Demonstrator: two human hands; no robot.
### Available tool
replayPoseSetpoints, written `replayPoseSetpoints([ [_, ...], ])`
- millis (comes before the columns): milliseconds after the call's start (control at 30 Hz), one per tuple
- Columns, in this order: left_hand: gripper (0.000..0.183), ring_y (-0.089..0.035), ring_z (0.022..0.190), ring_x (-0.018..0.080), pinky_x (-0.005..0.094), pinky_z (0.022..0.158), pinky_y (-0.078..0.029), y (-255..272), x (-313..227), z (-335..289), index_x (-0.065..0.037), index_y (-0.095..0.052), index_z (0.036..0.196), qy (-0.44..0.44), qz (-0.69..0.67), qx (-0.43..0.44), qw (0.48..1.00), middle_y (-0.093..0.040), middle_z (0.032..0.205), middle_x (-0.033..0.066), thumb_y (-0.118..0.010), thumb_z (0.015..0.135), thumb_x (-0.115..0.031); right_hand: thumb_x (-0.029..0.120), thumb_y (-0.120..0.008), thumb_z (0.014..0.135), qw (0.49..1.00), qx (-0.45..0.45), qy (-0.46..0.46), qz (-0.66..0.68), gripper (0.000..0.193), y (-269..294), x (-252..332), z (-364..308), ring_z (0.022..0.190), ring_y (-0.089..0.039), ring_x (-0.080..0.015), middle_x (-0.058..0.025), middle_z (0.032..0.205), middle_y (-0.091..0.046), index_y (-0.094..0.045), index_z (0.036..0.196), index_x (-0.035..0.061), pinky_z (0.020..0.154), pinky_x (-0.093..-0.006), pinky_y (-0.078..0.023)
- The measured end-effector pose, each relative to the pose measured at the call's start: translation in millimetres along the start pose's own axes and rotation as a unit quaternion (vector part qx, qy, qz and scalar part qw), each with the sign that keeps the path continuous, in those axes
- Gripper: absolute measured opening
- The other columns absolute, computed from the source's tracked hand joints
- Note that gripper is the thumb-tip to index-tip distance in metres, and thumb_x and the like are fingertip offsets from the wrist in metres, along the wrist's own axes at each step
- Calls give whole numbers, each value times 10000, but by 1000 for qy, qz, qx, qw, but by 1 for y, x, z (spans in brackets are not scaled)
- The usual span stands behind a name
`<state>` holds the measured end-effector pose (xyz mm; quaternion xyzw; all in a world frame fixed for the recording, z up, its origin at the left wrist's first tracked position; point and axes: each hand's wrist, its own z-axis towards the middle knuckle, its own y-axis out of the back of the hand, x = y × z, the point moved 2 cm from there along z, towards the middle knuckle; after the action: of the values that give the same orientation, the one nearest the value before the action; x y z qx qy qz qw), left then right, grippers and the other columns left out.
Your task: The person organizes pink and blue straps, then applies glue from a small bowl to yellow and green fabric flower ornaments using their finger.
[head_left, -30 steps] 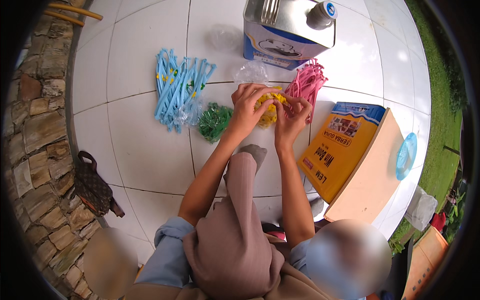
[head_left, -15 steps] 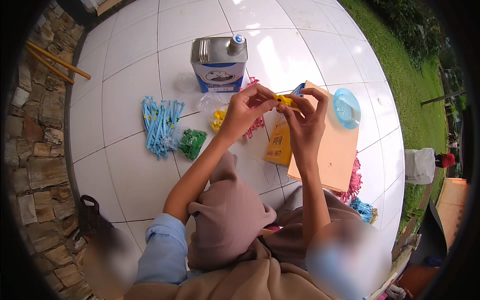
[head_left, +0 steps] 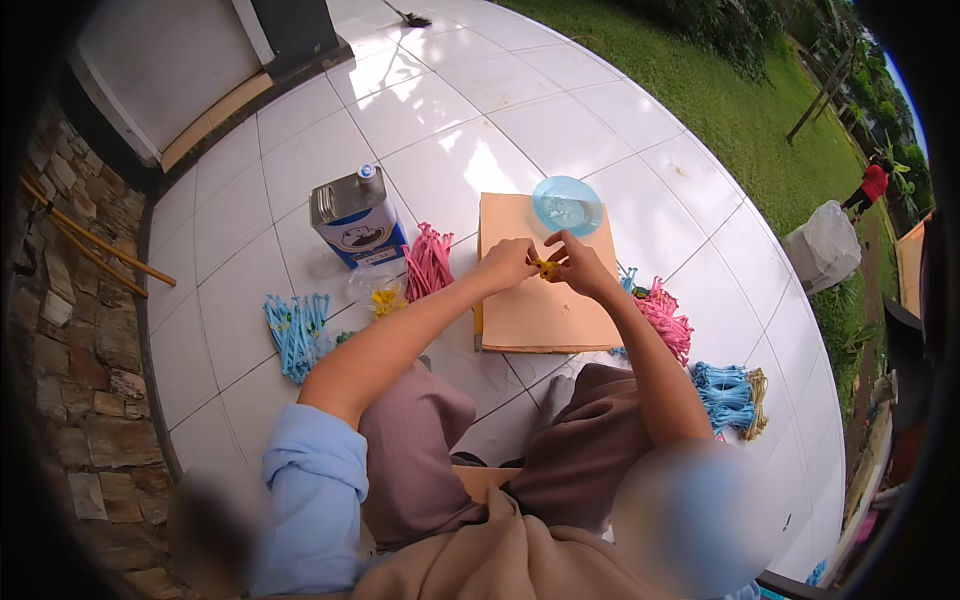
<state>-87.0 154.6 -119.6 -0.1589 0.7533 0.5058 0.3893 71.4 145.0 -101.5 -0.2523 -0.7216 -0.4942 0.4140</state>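
Observation:
My left hand point(head_left: 511, 263) and my right hand point(head_left: 580, 267) meet above a peach-coloured board point(head_left: 545, 325). Between their fingertips is a small yellow plastic-looking piece point(head_left: 546, 269) with dark spots; both hands pinch it, and its exact kind is too small to make out. The fingers partly cover it. At the board's far right corner, beyond my right hand, sits a light blue translucent bowl point(head_left: 541, 205). Left of the board lies a bundle of pink strips point(head_left: 428, 262). Below them, more yellow pieces point(head_left: 386, 301) rest in clear plastic, partly behind my left forearm.
A blue and white metal can point(head_left: 362, 220) stands at the far left. Light blue strips point(head_left: 296, 335) lie near my left forearm. Right of the board are pink bundles point(head_left: 662, 318) and blue bundles point(head_left: 722, 393). Grass point(head_left: 680, 100) borders the tiles; a person in red point(head_left: 873, 184) is far off.
The view has swung, showing more of the far floor and grass. My hands, still pinching the yellow piece, are now over the board instead of by its far left edge.

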Motion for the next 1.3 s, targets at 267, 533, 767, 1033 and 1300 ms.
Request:
replayPoseSetpoints([
  [267,284,-632,795,256,331,733,-511,-15,13,5,0,-564,998,-82,93,-83,989,-572,992,158,-664,747,-88,-79,-642,686,997,10,21,-71,444,-1,-20,11,737,-660,-285,-188,836,-648,-452,1078,11,571,-337,-528],
  [533,451,-616,715,214,308,690,-519,-8,-7,7,-21,-501,1028,-92,-49,-38,994,-507,965,121,-759,674,-128,-75,-605,716,998,-26,59,28,452,6,-12,11,756,-658,-270,-186,836,-653,-432,1124,15,600,-325,-530],
  [767,446,-574,914,232,337,762,-499,-11,4,7,-63,-530,1047,-107,98,-69,987,-518,978,108,-761,678,-159,-93,-611,695,994,-85,17,-69,410,10,-21,4,692,-659,-207,-135,775,-662,-483,1068,19,611,-303,-520],
  [1033,364,-495,1049,247,361,861,-457,-28,-13,13,-89,-555,1011,-115,171,-116,972,-506,1018,74,-727,723,-229,-80,-635,654,991,-111,5,-79,387,20,-45,-2,680,-650,-275,-161,726,-649,-508,1005,19,631,-346,-510],
  [1300,338,-643,903,227,304,803,-512,-16,-22,24,-22,-609,1048,-34,-56,-47,997,-651,977,101,-712,738,-109,-10,-672,707,989,-137,49,1,404,27,-24,-3,760,-649,-221,-147,854,-619,-494,1069,22,656,-289,-508],
])
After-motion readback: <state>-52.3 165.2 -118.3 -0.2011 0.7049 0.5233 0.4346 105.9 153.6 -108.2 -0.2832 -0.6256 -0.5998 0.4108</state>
